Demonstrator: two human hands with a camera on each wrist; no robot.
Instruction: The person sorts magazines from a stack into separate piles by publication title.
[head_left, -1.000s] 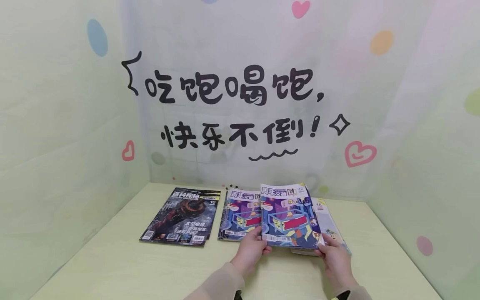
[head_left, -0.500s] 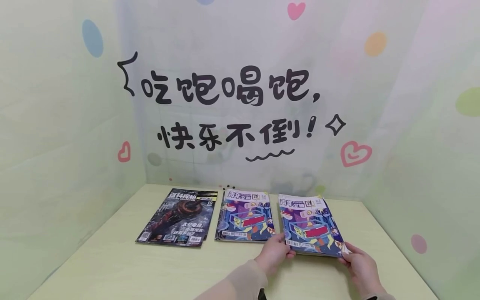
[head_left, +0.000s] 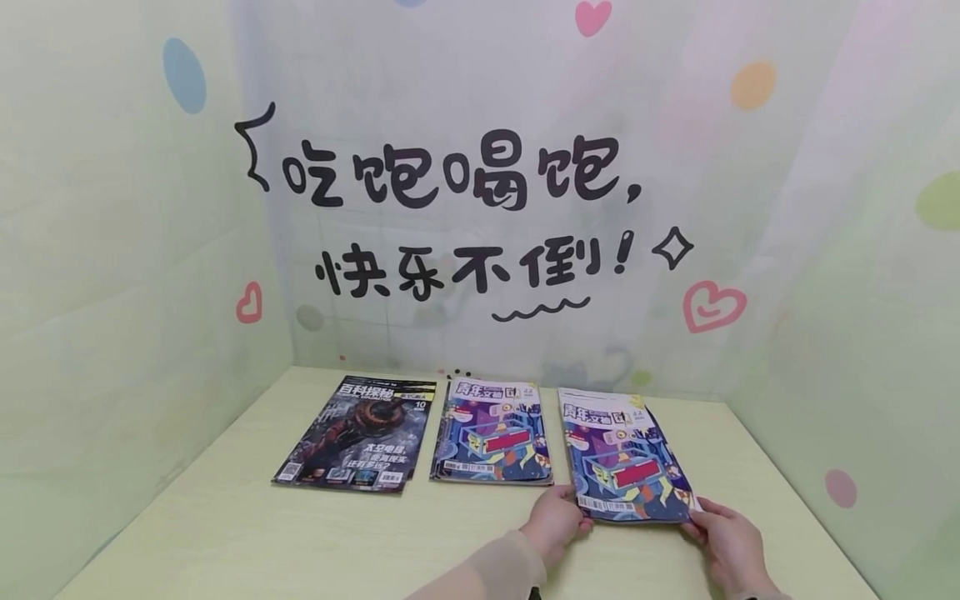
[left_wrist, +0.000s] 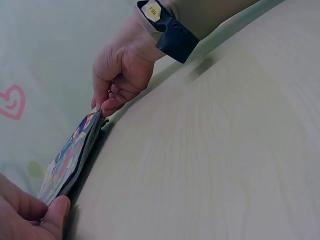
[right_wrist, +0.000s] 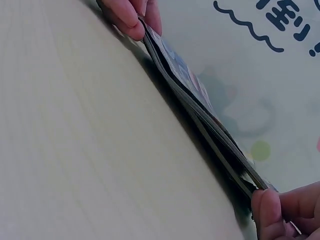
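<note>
A small stack of magazines with a purple, cartoon-like cover [head_left: 626,458] is at the right of the table, tilted slightly. My left hand [head_left: 555,523] pinches its near left corner, and my right hand [head_left: 729,540] pinches the near right corner. In the right wrist view, the stacked magazine edges [right_wrist: 195,110] fan apart toward my right hand's thumb [right_wrist: 270,207], with a dark shadow beneath. The left wrist view shows both hands at the two ends of that edge, the right hand [left_wrist: 127,70] farther away.
Left of the held stack lies a pile of magazines [head_left: 491,433] with the same purple cover. Farther left, a dark-covered magazine [head_left: 360,437] tops another pile. The pale table [head_left: 300,542] is enclosed by printed fabric walls [head_left: 825,292]. A dark wristband [left_wrist: 177,40] is on my right wrist.
Both hands have brought the upper magazines rightward and down onto the one with the palm-tree cover, now covered. Since half a second ago the stack has come slightly toward me.
</note>
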